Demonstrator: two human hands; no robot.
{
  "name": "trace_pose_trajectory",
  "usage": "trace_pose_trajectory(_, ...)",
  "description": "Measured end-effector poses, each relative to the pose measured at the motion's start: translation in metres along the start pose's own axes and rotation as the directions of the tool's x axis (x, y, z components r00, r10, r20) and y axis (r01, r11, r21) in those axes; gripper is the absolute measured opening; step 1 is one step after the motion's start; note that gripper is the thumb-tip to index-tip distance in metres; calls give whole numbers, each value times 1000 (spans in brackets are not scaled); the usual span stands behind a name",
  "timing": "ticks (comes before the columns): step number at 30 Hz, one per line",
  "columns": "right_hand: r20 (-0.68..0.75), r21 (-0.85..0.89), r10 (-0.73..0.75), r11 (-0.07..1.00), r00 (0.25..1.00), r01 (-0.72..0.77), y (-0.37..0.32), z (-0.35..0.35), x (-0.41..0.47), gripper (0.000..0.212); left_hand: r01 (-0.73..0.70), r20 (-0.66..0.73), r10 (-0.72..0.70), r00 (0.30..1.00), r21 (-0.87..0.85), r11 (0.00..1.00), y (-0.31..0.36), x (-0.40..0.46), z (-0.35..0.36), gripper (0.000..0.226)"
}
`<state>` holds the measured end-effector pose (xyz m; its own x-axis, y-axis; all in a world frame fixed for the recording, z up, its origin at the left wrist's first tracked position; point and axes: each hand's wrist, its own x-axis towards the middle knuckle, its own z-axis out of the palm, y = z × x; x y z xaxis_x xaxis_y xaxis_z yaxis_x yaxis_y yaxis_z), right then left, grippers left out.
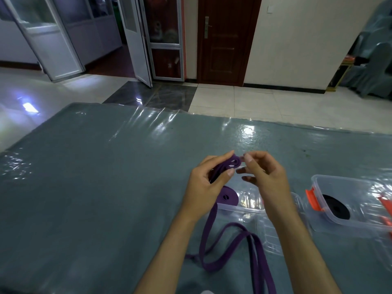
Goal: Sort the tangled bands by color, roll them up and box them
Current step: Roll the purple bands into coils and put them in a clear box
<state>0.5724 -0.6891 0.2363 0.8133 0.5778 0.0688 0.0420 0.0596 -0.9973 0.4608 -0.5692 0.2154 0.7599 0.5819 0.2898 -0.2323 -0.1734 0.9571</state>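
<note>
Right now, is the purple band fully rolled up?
No. The purple band is rolled only at the end the hands hold; the rest trails loose across the table.

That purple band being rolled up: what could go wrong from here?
The roll has only just begun at the fingers of the left hand, so the purple band could spring loose. Its long tail lies looped on the table and might twist or snag near the clear box.

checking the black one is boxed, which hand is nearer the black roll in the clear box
Right. The right hand is up at the purple band, left of the black roll in its clear box; the left hand, gripping the band, is farther left.
</note>
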Motion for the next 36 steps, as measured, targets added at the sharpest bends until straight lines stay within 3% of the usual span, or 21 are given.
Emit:
trace_pose_trajectory(3,79,-24,-119,992,990,121,-6,0,-4,23,-1,48,3,999,-26,1000,5,1,-2,40)
trace_pose_trajectory(8,89,-5,-225,974,970,227,-11,1,-8,20,48,96,-44,994,-44,998,12,0,-7,40)
trace_pose_trajectory(12,72,95,-210,974,975,203,-10,10,-14,21,35,121,-29,992,-49,998,21,2,-14,42)
trace_pose_trajectory(15,75,195,-154,971,985,137,-7,18,-17,21,48,53,-41,998,-126,991,26,0,-18,43)
trace_pose_trajectory(22,51,85,-164,984,985,159,-13,23,-20,18,6,-26,-12,1000,-191,982,31,-2,-27,24)
trace_pose_trajectory(26,2,85,-189,979,982,188,-15,21,-22,26,-31,-29,28,999,-125,992,36,-3,-23,27)
trace_pose_trajectory(29,19,81,-202,976,979,200,-15,21,-25,35,-107,0,107,994,49,993,36,0,-20,30)
trace_pose_trajectory(34,53,118,-173,979,983,166,-13,24,-28,22,-163,44,158,987,224,961,35,-1,-18,33)
trace_pose_trajectory(36,45,150,-166,976,985,157,-15,22,-26,16,-159,8,160,987,205,966,36,-4,-15,32)
